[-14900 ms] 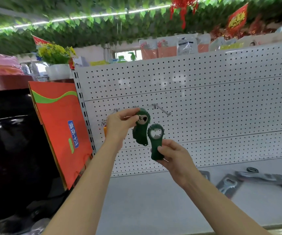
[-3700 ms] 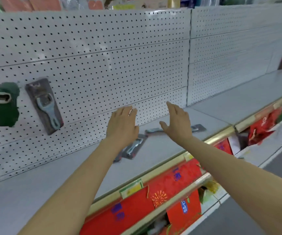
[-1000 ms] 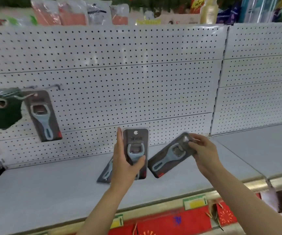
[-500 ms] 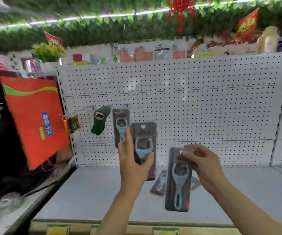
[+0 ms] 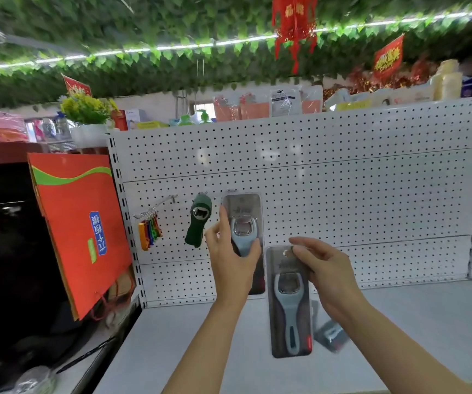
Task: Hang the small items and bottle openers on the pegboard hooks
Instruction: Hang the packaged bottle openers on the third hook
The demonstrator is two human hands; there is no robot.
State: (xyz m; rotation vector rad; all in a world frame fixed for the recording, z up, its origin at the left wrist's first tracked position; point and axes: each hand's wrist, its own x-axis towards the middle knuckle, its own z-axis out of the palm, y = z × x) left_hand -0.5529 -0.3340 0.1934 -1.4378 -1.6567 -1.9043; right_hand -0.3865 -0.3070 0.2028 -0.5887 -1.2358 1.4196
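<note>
My left hand (image 5: 229, 265) grips a packaged blue bottle opener (image 5: 243, 211) and holds it upright against the white pegboard (image 5: 357, 200), its top at a hook. The pack hung there earlier is hidden behind it. My right hand (image 5: 325, 268) pinches the top of a second packaged blue opener (image 5: 288, 314), which hangs down over the shelf. Green bottle openers (image 5: 197, 223) hang on the hook just left of my left hand. A bunch of coloured keychains (image 5: 149, 231) hangs further left.
One more opener pack (image 5: 332, 335) lies on the grey shelf (image 5: 200, 351) below my right hand. A red paper bag (image 5: 78, 223) and a black appliance (image 5: 1, 251) stand at the left. The pegboard to the right carries no hooks.
My left hand has raised its pack up to the pegboard hook beside the green openers. My right hand has lifted its pack slightly and still holds it by the top.
</note>
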